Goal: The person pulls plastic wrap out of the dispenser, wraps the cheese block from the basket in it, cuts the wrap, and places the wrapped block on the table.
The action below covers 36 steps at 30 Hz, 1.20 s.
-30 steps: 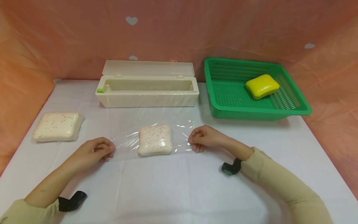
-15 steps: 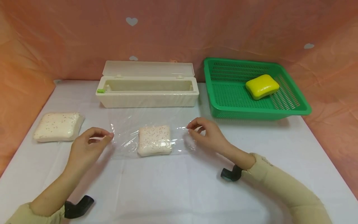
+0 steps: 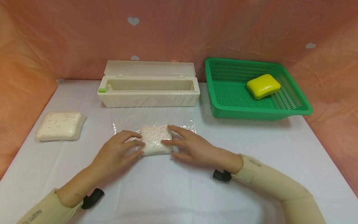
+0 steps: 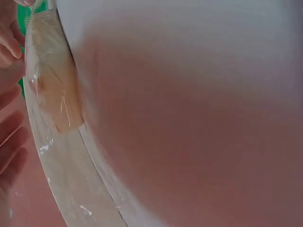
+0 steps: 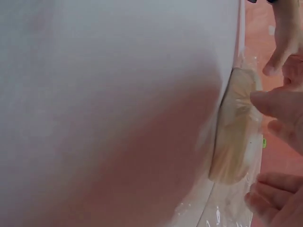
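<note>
A cream, pillow-shaped block with dark specks [image 3: 155, 140] sits mid-table under clear cling film [image 3: 131, 119] that runs back to the dispenser. My left hand [image 3: 117, 152] lies at the block's left side, fingers extended, tips right at its edge. From the other side my right hand [image 3: 193, 146] reaches over the block's right part with spread fingers. In the left wrist view the film drapes in creases over the speckled block [image 4: 57, 85]. The right wrist view shows the wrapped block [image 5: 236, 127] beside the thumb and fingers of the right hand [image 5: 279, 113].
Behind stands a white cling film dispenser [image 3: 149, 99], lid raised, with a green slider at its left end. A green basket [image 3: 243, 110] at the back right holds a yellow block [image 3: 263, 86]. Another speckled cream block [image 3: 60, 126] lies at the left.
Both hands have let go of the film's sides and moved inward, from either side, to the speckled block. The film now lies lower around it.
</note>
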### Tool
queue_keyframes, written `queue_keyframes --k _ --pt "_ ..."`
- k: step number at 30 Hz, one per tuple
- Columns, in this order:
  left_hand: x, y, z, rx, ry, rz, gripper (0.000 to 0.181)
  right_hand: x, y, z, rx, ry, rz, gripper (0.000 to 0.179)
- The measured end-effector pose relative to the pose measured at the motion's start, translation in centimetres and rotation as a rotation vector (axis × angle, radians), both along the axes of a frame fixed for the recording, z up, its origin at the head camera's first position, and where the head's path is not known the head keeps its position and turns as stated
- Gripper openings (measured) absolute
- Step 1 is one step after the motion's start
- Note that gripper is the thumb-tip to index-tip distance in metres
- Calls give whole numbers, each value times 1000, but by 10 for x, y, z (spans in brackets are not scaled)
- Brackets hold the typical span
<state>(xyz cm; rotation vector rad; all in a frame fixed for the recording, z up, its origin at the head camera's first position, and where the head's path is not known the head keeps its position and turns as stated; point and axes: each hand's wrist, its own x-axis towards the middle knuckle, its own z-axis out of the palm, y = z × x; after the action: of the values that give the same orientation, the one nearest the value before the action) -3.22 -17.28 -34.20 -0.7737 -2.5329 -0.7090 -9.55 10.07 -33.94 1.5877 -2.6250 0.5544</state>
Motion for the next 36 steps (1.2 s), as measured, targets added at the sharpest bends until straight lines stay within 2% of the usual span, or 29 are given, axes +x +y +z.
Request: queue_keyframes --k 2,4,9,11,15,18,23,27,33,36 --pt "0 -1 -2 -47 -4 -19 31 -1 0 -1 20 15 1 47" --pt "0 -1 -3 -89 -33 -22 35 -1 -1 -1 36 -4 1 47" --pt "0 -1 -2 -142 -185 -12 45 -2 -7 0 28 -144 -32 48" --pt "-2 1 -2 -142 -235 -1 44 -2 -10 1 24 -178 -56 46" --pt "-5 5 -2 -140 -257 14 38 -4 -14 1 26 -171 -78 42" --pt "-6 5 -1 -126 -303 21 33 -7 -14 1 8 -183 -72 39" --pt "-11 -3 4 -52 -401 -1 38 -20 -12 7 -37 -324 -64 39" --pt "-21 -8 5 39 -393 -31 44 -34 -12 11 -91 -446 -55 38" --pt "-38 -11 3 170 -286 -40 44 -55 -14 13 -131 -496 -83 35" --pt "-47 -13 2 237 -303 -9 37 -63 -17 14 -131 -530 -133 32"
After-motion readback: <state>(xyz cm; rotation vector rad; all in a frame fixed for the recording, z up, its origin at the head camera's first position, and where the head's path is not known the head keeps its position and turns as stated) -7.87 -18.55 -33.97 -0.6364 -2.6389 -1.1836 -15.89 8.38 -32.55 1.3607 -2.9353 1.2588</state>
